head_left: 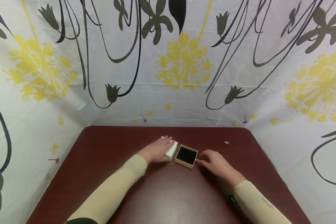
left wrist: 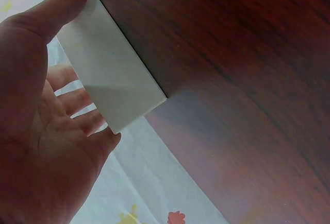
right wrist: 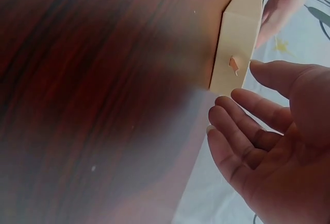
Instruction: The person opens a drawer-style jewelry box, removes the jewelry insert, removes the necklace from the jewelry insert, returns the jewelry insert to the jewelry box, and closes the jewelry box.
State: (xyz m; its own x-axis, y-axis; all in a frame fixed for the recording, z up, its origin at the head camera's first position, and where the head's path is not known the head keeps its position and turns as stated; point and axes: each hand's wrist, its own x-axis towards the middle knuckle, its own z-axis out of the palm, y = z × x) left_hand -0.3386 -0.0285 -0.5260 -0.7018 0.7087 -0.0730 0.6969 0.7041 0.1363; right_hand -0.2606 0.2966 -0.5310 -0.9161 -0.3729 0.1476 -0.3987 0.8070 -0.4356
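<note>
A white box-shaped piece lies on the table, its long pale side filling part of the left wrist view. My left hand grips it, thumb on the near side and fingers on the far side. Just right of it is a shallow tan box with a black inside. On the tan box's side, a small orange tab sticks out. Beside that side is my right hand, fingers loosely bent and thumb apart from them, holding nothing. Whether its fingertips touch the box is unclear.
A small shiny object lies on the dark red-brown table to the right of the right hand. White cloth with yellow and grey flower prints hangs around the table's back and sides.
</note>
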